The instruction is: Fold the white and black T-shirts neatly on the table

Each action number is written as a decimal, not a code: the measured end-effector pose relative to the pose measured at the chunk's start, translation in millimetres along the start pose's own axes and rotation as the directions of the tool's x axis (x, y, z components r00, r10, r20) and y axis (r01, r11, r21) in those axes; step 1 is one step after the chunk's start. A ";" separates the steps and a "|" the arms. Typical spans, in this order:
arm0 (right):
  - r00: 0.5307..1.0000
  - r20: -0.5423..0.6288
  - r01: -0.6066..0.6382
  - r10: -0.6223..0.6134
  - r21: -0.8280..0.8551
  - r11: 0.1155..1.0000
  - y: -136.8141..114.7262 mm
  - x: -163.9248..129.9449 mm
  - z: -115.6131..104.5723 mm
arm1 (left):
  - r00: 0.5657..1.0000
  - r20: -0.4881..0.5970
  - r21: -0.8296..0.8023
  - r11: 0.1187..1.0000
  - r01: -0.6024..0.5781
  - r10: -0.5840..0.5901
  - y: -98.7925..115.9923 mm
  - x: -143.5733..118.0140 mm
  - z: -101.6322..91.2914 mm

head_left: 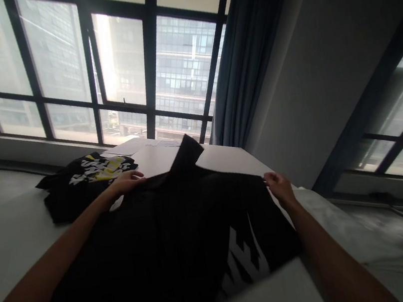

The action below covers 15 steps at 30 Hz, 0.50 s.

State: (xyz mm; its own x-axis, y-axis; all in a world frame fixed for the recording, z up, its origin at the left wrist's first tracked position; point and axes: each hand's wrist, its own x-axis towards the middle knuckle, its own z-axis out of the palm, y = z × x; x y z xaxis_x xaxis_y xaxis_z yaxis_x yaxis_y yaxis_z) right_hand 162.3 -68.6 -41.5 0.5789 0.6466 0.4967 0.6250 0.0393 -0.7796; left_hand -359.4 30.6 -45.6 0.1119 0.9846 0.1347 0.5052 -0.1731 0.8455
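Observation:
A black shirt (161,237) spreads across the foreground, with pale lettering on its right part and a collar-like flap sticking up at the top. At its upper left edge, my left hand (128,182) is closed on the cloth, the fingers partly hidden by it. My right hand (280,188) pinches the upper right corner, where the shoulder seems to be. Between the two hands the top edge is held fairly taut. The lower part of the shirt is too dark to make out.
Left of the shirt lies a bundled black garment (88,180) with a white and yellow print. Under both is a white table (232,156), with papers (132,146) at its far end. Windows, a dark blue curtain (239,74) and a grey pillar (312,79) stand behind.

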 end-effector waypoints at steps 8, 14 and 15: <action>0.612 0.790 0.211 0.024 -0.192 0.959 -6.4 -30.5 2.0 | 0.956 0.218 0.442 0.854 -0.274 0.195 2.6 -6.9 19.8; 0.439 0.883 0.283 0.165 -0.310 0.908 -3.6 -41.5 7.8 | 0.814 0.517 0.411 0.758 -0.506 0.263 15.7 -26.2 59.2; 0.428 0.889 0.313 0.164 -0.317 0.895 -0.3 -41.4 10.2 | 0.813 0.537 0.441 0.747 -0.498 0.225 10.3 -24.3 62.4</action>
State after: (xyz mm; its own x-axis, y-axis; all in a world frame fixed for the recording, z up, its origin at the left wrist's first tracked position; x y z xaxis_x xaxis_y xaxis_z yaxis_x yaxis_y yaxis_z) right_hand 132.8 -87.6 -65.8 -0.1148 0.9603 -0.2543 0.9068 -0.0033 -0.4216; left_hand -303.5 3.3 -72.4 0.6640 0.7474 0.0226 0.6989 -0.6312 0.3363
